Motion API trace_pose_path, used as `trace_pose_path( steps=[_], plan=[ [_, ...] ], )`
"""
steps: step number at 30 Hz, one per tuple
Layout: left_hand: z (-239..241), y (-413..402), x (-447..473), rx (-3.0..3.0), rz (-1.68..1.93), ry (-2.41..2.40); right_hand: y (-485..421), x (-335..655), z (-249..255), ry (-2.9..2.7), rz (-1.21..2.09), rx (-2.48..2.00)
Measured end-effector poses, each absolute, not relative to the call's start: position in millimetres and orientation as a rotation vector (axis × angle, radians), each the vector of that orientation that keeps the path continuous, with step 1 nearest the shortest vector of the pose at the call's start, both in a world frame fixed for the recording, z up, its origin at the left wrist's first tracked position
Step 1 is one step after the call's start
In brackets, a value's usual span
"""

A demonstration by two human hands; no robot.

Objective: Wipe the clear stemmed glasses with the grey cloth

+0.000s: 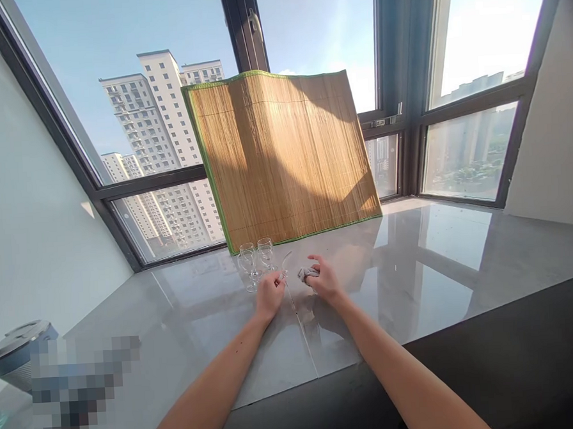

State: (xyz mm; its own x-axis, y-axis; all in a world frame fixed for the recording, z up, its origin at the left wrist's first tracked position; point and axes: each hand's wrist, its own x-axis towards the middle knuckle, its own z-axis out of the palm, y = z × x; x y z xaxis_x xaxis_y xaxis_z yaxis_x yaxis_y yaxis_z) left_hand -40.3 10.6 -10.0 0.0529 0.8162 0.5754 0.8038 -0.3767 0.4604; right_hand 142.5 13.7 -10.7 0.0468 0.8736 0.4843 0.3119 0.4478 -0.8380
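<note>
My left hand (269,294) is closed around the stem of a clear wine glass (286,264) that tilts to the right above the grey stone sill (414,265). My right hand (322,278) is closed on a small grey cloth (307,274), held close to the glass. Just left of my left hand stand several upright clear wine glasses (253,258) in a tight group.
A bamboo mat with a green border (283,157) leans upright against the window behind the glasses. A dark round container with a grey lid (17,350) sits at the far left. The sill's dark front edge (490,357) runs along the right foreground.
</note>
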Motion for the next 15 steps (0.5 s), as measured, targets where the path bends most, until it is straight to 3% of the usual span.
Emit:
trace_pose_path(
  steps=[3, 9, 15],
  plan=[
    [-7.4, 7.8, -41.9, 2.310, 1.165, 1.830, 3.4, 131.9, -5.1, -1.564, 0.552, -0.989],
    [3.6, 1.6, -44.8, 2.662, 1.059, 1.900, -14.5, 128.0, 8.0, -1.614, 0.046, -1.073],
    [5.5, 8.1, -52.1, 2.595, 1.176, 1.811, -0.8, 143.3, 1.4, -1.445, 0.075, -1.275]
  ],
)
